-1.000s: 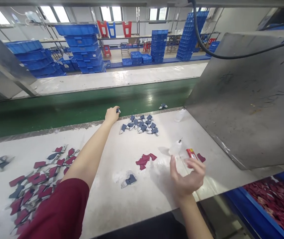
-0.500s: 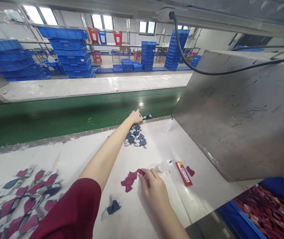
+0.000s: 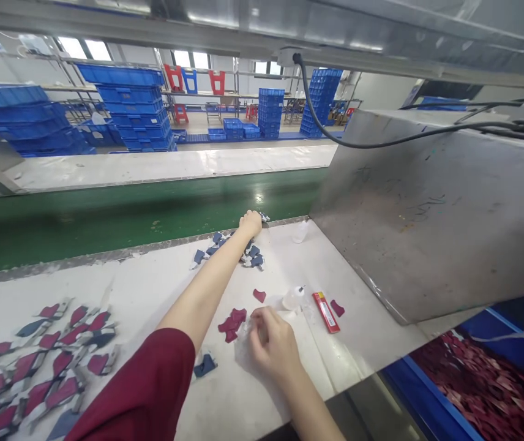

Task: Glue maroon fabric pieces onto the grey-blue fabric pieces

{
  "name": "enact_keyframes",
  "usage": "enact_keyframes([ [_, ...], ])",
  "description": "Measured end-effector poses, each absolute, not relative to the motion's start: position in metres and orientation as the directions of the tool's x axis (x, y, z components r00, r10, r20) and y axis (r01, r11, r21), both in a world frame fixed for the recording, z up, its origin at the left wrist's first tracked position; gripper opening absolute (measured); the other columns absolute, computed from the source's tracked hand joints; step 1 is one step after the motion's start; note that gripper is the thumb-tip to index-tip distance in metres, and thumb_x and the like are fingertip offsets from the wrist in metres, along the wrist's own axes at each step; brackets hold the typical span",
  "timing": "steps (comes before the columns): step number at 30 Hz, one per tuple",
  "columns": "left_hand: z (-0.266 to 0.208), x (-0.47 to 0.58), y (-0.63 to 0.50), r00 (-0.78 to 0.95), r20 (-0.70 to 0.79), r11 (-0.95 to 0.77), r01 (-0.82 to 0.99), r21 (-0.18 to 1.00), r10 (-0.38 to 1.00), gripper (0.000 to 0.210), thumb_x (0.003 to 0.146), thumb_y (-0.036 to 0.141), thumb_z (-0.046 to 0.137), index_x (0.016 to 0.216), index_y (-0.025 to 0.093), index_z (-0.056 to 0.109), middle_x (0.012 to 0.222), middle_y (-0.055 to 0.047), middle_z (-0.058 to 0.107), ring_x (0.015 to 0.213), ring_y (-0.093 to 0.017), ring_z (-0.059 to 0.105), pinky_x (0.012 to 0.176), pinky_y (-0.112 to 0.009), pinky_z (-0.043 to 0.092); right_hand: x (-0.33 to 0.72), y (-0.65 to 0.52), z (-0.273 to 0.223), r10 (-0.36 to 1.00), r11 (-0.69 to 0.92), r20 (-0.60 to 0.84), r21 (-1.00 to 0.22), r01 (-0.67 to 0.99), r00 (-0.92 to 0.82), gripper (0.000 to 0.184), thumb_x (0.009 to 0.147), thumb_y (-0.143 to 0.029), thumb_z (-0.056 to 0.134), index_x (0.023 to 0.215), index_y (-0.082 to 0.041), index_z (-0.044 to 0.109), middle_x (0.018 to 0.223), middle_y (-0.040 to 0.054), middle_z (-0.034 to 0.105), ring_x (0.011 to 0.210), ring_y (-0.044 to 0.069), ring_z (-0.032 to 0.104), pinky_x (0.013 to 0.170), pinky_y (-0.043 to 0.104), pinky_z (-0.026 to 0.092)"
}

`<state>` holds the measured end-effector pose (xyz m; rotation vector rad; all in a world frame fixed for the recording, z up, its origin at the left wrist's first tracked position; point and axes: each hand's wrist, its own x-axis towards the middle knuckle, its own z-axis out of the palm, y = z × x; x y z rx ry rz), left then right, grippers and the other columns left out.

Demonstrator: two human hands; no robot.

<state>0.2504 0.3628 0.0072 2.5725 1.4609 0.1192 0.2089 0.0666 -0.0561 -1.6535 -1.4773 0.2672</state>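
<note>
My left hand [image 3: 250, 224] reaches far forward to the table's edge by the green belt, fingers curled down; whatever they hold is hidden. Beside it lies a small navy-and-white piece [image 3: 264, 218], and below it a loose pile of navy-and-white pieces [image 3: 255, 254]. Closer to me, my right hand [image 3: 273, 343] is closed low over the table, thumb near the fingertips. Something thin and translucent shows beside its fingers, too faint to name. To its left is a small cluster of maroon pieces [image 3: 233, 323]; a single maroon piece [image 3: 259, 295] lies just beyond the fingertips.
Maroon, grey and navy pieces [image 3: 62, 364] spread over the table's left. A small clear bottle [image 3: 293, 298] and a red packet [image 3: 326, 312] lie right of centre. A metal box [image 3: 400, 226] stands at right, above a blue crate [image 3: 445, 395] of maroon scraps. The green belt [image 3: 106, 220] runs behind.
My right hand has let go of the maroon piece, which now lies apart from it. My left hand remains at the belt edge, its fingers more curled. The view has shifted slightly.
</note>
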Motion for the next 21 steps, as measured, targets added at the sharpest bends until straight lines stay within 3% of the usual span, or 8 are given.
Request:
enact_keyframes([
  [3,0.017,0.224,0.345,0.626,-0.024,-0.613,0.770,0.174,0.780,0.037,0.095,0.035,0.062,0.127,0.016,0.059,0.128,-0.011,0.062,0.109,-0.024,0.064,0.091,-0.046,0.056,0.210,0.067,-0.055,0.838,0.017,0.410,-0.680,0.733,0.361,0.022,0.092,-0.025,0.046,0.103,-0.017,0.062,0.088,0.0054,0.064,0.063,0.014,0.063,0.058,0.025,0.048],
  [6,0.024,0.185,0.323,0.710,-0.034,-0.700,0.700,0.140,0.704,0.029,0.098,0.033,0.055,0.120,0.014,0.061,0.127,-0.015,0.061,0.118,-0.029,0.058,0.101,-0.050,0.047,0.212,0.068,-0.057,0.851,-0.097,0.363,-0.602,0.792,0.380,0.035,0.099,-0.029,0.039,0.124,-0.016,0.060,0.107,0.0125,0.063,0.069,0.016,0.066,0.061,0.029,0.052],
  [8,0.029,0.156,0.305,0.734,-0.031,-0.727,0.676,0.117,0.678,0.026,0.100,0.029,0.046,0.115,0.013,0.060,0.126,-0.019,0.059,0.124,-0.033,0.053,0.105,-0.052,0.040,0.213,0.071,-0.058,0.867,-0.164,0.315,-0.551,0.818,0.386,0.040,0.101,-0.030,0.036,0.131,-0.014,0.056,0.110,0.0150,0.063,0.073,0.019,0.068,0.061,0.030,0.052],
  [11,0.034,0.115,0.279,0.763,-0.061,-0.756,0.646,0.103,0.644,0.024,0.099,0.028,0.041,0.109,0.014,0.058,0.120,-0.019,0.061,0.118,-0.034,0.054,0.101,-0.049,0.040,0.214,0.079,-0.055,0.887,-0.247,0.225,-0.508,0.825,0.404,0.044,0.102,-0.034,0.038,0.138,-0.011,0.051,0.109,0.0184,0.065,0.075,0.023,0.069,0.061,0.032,0.050],
  [16,0.027,0.061,0.238,0.778,-0.136,-0.771,0.627,0.112,0.613,0.011,0.090,0.021,0.052,0.096,0.017,0.061,0.107,-0.015,0.065,0.108,-0.032,0.059,0.095,-0.045,0.043,0.209,0.090,-0.047,0.881,-0.337,0.112,-0.533,0.776,0.459,0.030,0.101,-0.036,0.046,0.117,-0.017,0.062,0.099,0.0145,0.066,0.073,0.022,0.068,0.064,0.031,0.046],
  [21,0.018,0.019,0.197,0.709,-0.049,-0.697,0.702,0.147,0.704,0.029,0.094,0.019,0.045,0.121,0.015,0.055,0.125,-0.018,0.057,0.122,-0.033,0.052,0.100,-0.047,0.039,0.206,0.084,-0.046,0.874,-0.278,0.153,-0.620,0.733,0.461,0.027,0.101,-0.033,0.045,0.103,-0.018,0.066,0.103,0.0144,0.066,0.077,0.021,0.067,0.068,0.032,0.047],
])
